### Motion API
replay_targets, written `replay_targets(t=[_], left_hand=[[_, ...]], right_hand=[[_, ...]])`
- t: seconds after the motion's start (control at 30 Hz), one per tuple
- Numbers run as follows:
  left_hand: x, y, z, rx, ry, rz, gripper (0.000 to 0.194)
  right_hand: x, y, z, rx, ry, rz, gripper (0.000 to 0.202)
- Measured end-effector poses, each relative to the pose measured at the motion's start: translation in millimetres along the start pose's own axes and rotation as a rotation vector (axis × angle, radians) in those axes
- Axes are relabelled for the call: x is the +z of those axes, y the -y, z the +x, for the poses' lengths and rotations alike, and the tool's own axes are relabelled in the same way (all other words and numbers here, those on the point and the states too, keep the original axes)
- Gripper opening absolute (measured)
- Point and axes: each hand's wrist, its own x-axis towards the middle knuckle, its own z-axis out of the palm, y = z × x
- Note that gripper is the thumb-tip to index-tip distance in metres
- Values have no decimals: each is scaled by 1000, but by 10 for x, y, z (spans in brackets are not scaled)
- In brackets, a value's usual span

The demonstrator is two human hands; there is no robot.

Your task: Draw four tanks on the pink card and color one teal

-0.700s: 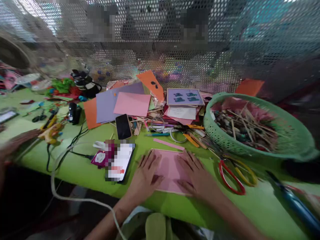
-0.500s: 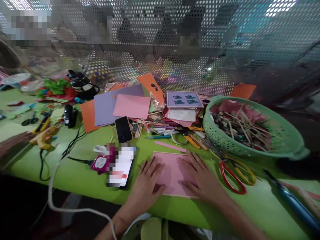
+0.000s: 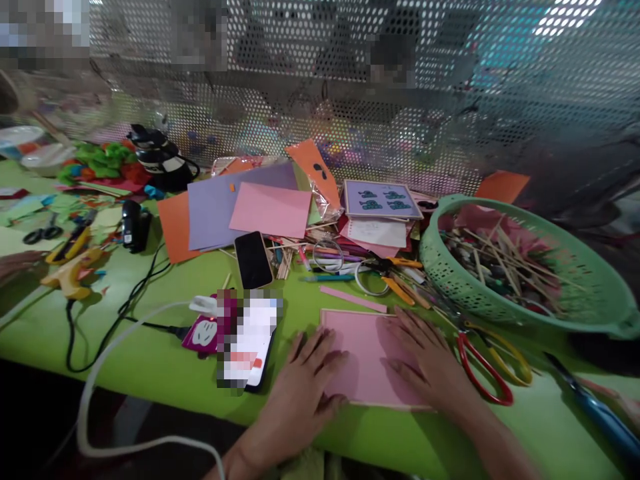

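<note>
A pink sheet (image 3: 367, 357) with thin pale strips along its edges lies flat on the green table. Over its left edge rests my left hand (image 3: 300, 387), fingers spread and holding nothing. My right hand (image 3: 433, 360) lies open across the sheet's right side, its fingers apart. Just beyond the sheet's far edge is a narrow pink strip (image 3: 353, 299). To the left of my left hand, a lit phone (image 3: 250, 340) sits beside a purple-pink object (image 3: 205, 332) with a cable.
A green basket (image 3: 515, 313) of sticks stands at the right, near red-handled scissors (image 3: 484, 370). Coloured papers (image 3: 270, 210), a dark phone (image 3: 254, 260) and pens lie behind. At the left are a yellow glue gun (image 3: 75, 275) and another person's hand (image 3: 17, 265).
The view has shifted, so most things appear slightly to the right. My left hand sits a little lower on the sheet's left edge. The other person's hand at the left shows less.
</note>
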Motion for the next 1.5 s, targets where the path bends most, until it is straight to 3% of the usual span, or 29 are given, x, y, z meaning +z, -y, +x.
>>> replay_targets(t=[0.23,0.7,1.0,1.27,1.33,1.5], left_hand=[[-26,5,-10,27,24,-8,67],[35,58,-7,49,-24,37,75],[51,140,18,138,-18,49,70],[-29,93,24,129,6,64,60],[-32,106,30,137,-15,81,58],[-22,182,68,199,-88,123,51]], right_hand=[[-5,-36,-27,91,13,19,56],[-77,-90,-7,69,-42,45,48],[-105,-118,12,68,-122,63,42],[-192,-111,12,147,-164,88,37],[-271,-103,28,184,-184,112,37],[-471,-155,-4,363,-389,190,28]])
